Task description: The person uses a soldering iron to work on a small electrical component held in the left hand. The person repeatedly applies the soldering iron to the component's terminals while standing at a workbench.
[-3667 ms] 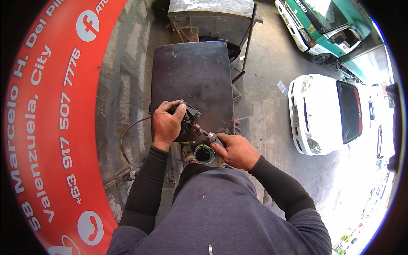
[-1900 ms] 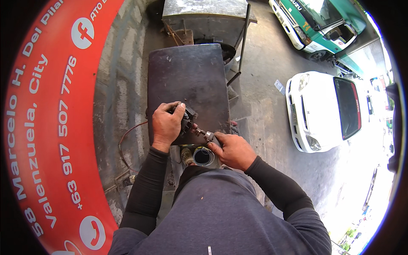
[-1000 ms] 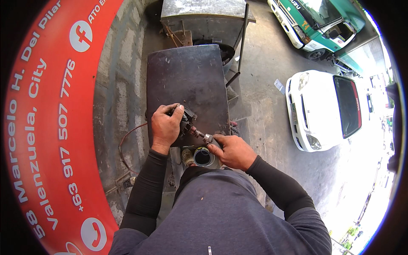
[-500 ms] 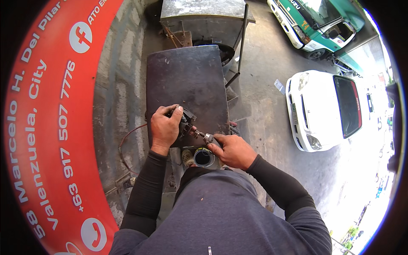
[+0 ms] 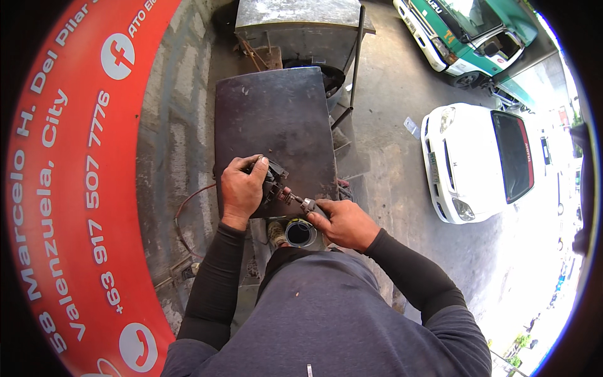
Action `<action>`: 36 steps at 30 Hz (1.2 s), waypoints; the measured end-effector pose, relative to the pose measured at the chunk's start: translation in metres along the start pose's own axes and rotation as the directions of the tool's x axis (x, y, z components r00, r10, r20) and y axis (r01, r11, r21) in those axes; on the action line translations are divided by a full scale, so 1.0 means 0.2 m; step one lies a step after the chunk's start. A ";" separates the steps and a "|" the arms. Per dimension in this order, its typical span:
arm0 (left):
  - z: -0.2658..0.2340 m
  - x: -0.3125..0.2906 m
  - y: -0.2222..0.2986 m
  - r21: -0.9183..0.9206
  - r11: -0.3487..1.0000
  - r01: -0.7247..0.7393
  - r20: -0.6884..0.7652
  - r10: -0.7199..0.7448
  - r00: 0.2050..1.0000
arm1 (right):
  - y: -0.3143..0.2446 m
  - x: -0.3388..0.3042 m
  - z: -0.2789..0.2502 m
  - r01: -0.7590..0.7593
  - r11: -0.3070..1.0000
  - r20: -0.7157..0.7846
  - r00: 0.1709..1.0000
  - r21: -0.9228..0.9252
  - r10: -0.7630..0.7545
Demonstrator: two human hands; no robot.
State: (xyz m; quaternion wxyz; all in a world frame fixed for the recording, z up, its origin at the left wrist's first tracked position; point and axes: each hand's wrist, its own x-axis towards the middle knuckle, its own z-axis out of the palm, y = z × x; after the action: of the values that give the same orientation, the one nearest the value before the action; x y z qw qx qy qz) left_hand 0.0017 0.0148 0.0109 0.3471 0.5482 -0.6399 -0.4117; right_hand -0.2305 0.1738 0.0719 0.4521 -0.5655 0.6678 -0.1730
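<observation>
My left hand (image 5: 243, 191) is closed around a black part (image 5: 274, 179) with an uneven, blocky outline, its thumb on top. My right hand (image 5: 344, 223) grips a hand tool (image 5: 308, 205) that has a dark handle and a silvery collar. Between the collar and the black part sits a coppery, ringed piece (image 5: 287, 194); I cannot tell whether it belongs to the tool or the part. Both hands are over the near edge of a dark tabletop (image 5: 273, 113). My fingertips are partly hidden behind what they hold.
Below the table's near edge stands a bucket (image 5: 300, 233) with dark contents, beside my shoe (image 5: 276, 232). A reddish cord (image 5: 180, 220) curves down at left. Behind are a metal cabinet (image 5: 301, 38) and a pole (image 5: 357, 69). A red banner (image 5: 81, 188) hangs left; a white car (image 5: 471, 163) and green truck (image 5: 465, 38) stand right.
The view has shifted very slightly. Both hands keep nearly the same place and the same hold on the black part and the tool.
</observation>
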 end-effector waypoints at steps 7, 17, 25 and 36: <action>0.00 0.00 -0.01 -0.030 0.999 -0.024 -0.025 0.023 0.999 | 0.00 0.00 0.00 -0.005 1.000 0.018 1.000 0.016 0.005; -0.04 -0.05 -0.06 -0.154 0.986 -0.059 -0.007 0.058 0.998 | 0.02 0.00 0.05 0.058 0.998 0.002 0.998 0.016 -0.058; -0.04 -0.07 -0.10 -0.163 0.981 -0.102 -0.006 0.102 0.995 | -0.03 0.00 0.04 0.050 0.999 0.022 0.999 -0.004 -0.050; -0.05 -0.08 -0.09 -0.144 0.986 -0.088 -0.003 0.089 0.996 | -0.03 0.00 0.06 0.062 0.997 0.007 0.998 -0.051 -0.062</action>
State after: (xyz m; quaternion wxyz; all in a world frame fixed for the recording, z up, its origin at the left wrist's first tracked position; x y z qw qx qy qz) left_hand 0.0207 0.0280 -0.0005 0.4026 0.4921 -0.6329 -0.4418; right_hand -0.2180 0.1763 0.0701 0.4338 -0.5979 0.6527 -0.1683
